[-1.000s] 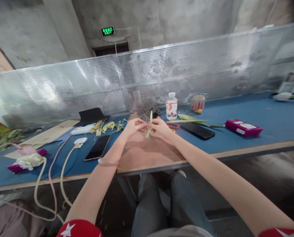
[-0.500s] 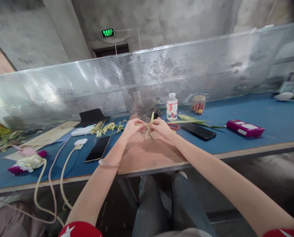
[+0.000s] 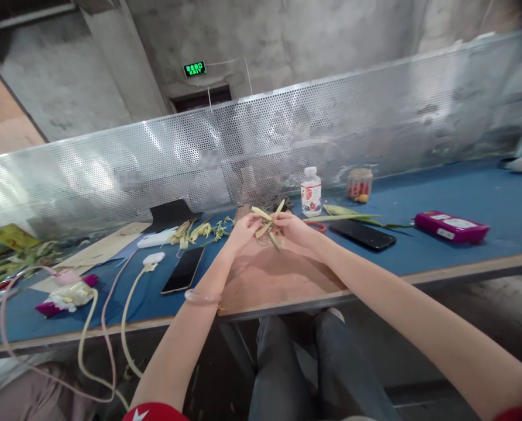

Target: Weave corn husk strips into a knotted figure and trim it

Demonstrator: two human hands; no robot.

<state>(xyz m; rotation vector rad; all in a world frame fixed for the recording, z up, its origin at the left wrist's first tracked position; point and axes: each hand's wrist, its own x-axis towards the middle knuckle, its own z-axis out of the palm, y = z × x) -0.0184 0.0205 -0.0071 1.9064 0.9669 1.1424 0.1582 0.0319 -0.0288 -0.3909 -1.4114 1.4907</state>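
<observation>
Both of my hands meet over a brown board (image 3: 270, 278) set on the blue table. My left hand (image 3: 246, 229) pinches a small pale green woven leaf piece (image 3: 267, 224) from the left side. From the right, my right hand (image 3: 289, 225) has its fingers closed on the same piece. Several narrow leaf ends stick out of it, up and down between the hands. Behind the hands lies a tangle of grey wire-like strands (image 3: 272, 202). Red-handled scissors (image 3: 317, 226) rest just right of my right hand, partly hidden.
A white bottle (image 3: 311, 193), a jar (image 3: 360, 186), long leaves (image 3: 351, 215), a black phone (image 3: 364, 234) and a purple pack (image 3: 452, 227) are on the right. Left are another phone (image 3: 183, 270), withered leaf pieces (image 3: 199, 230), looping cables (image 3: 127, 304) and a brown sheet (image 3: 98, 251).
The view has shifted slightly, so the table objects appear further right. The leaf ends between my hands now spread into a crossed shape; both hands still hold the piece.
</observation>
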